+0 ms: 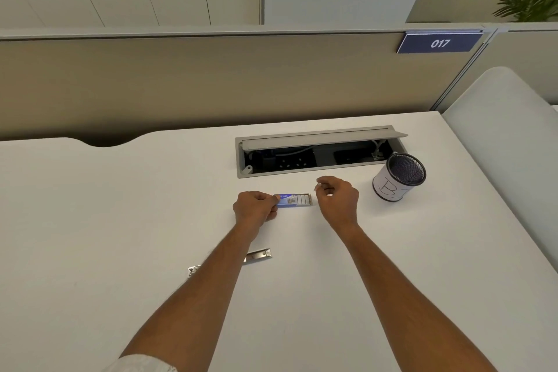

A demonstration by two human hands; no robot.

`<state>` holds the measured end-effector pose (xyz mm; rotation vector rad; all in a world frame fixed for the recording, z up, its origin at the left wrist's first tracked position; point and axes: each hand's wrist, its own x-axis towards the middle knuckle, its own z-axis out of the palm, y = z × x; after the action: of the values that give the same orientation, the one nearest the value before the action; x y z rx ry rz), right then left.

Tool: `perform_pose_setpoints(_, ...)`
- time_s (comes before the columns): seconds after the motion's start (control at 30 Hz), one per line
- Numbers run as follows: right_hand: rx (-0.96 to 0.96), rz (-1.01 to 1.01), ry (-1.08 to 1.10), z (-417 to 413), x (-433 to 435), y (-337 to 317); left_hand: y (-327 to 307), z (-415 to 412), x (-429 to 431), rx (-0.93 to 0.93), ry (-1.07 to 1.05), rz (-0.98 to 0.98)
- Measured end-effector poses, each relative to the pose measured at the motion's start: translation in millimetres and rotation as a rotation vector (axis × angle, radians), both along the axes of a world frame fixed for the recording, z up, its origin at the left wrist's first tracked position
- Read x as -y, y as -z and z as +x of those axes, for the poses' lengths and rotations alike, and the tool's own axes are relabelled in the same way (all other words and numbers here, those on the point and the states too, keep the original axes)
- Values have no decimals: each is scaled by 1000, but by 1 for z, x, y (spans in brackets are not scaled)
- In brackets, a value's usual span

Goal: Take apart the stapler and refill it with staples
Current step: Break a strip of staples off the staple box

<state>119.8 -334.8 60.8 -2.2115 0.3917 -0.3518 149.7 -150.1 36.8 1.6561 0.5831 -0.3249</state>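
A small blue staple box (289,200) lies on the white desk (120,205), its inner tray slid out to the right with rows of staples (303,199) showing. My left hand (255,208) pinches the box's left end. My right hand (336,198) hovers just right of the tray, fingers curled, pinching what looks like a small strip of staples (318,186). The metal stapler (256,256) lies flat and opened out nearer to me, with my left forearm hiding its middle; its other end (194,270) shows on the left of the arm.
An open cable hatch (317,151) with sockets is sunk into the desk behind the box. A black mesh pen cup (398,177) wrapped in white paper stands to the right. A partition wall rises behind the desk, and a padded panel stands at the right edge.
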Motion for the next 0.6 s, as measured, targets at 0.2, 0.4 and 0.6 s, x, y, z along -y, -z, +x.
perform_pose_setpoints(0.2,-157,28,41,-8,1,12,0,-3,1,61,-5,51)
perform_pose_setpoints(0.4,-169,81,80,-10,-4,15,-2,-2,5,87,47,106)
perform_pose_setpoints(0.6,-229,125,75,-8,2,16,2,-1,6,72,57,118)
